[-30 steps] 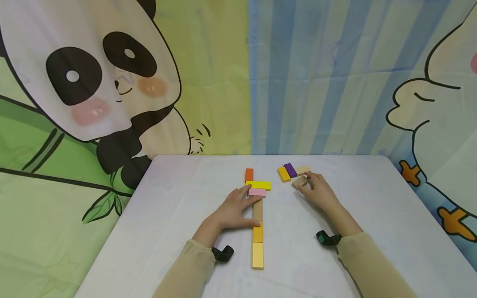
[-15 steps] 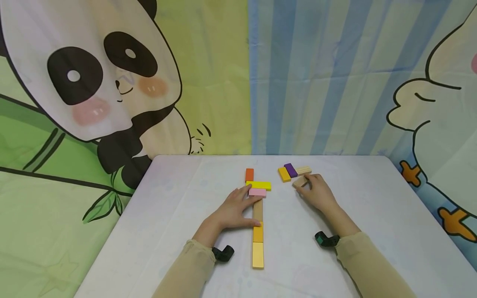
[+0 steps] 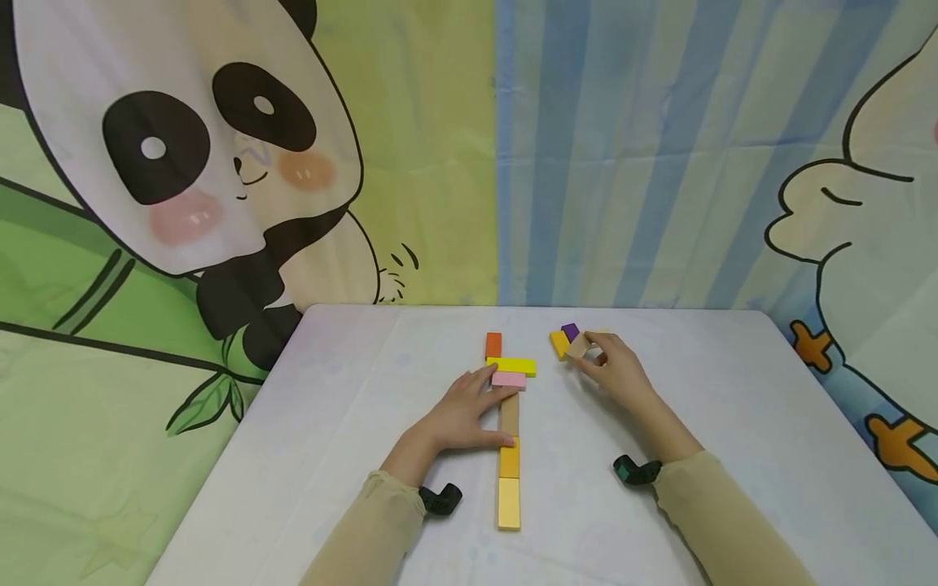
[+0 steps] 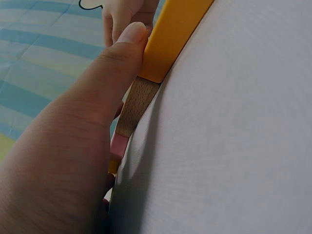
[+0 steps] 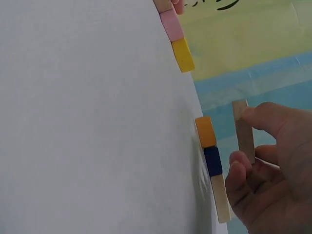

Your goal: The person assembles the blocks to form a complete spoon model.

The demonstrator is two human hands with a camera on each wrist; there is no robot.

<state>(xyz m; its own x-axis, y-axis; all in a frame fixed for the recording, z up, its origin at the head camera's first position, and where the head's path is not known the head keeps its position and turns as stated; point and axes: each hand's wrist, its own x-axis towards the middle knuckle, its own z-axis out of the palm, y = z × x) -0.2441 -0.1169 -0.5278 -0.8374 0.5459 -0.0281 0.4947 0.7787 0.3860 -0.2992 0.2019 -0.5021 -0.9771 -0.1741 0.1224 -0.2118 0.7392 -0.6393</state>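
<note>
Between the thumb and fingers of my right hand (image 3: 619, 370) a plain wooden block (image 5: 243, 131) is pinched, lifted off the table. Below it lie a yellow-orange block (image 5: 205, 131), a purple block (image 5: 213, 161) and a pale wooden block (image 5: 220, 197). My left hand (image 3: 462, 415) spreads along a row of blocks. Its thumb touches an orange block (image 3: 509, 459) next to a brown wooden block (image 3: 509, 415), while its fingers reach a pink block (image 3: 509, 380) and a bright yellow block (image 3: 513, 366). The fingertips are partly hidden in the left wrist view.
A red-orange block (image 3: 493, 345) stands at the row's far end and a light yellow block (image 3: 509, 505) at its near end. The white table (image 3: 659, 521) ends at a printed curtain (image 3: 410, 146) behind.
My right hand has lifted the wooden block from the table and moved it slightly left, over the purple and pale wooden blocks. The left hand stays on the row.
</note>
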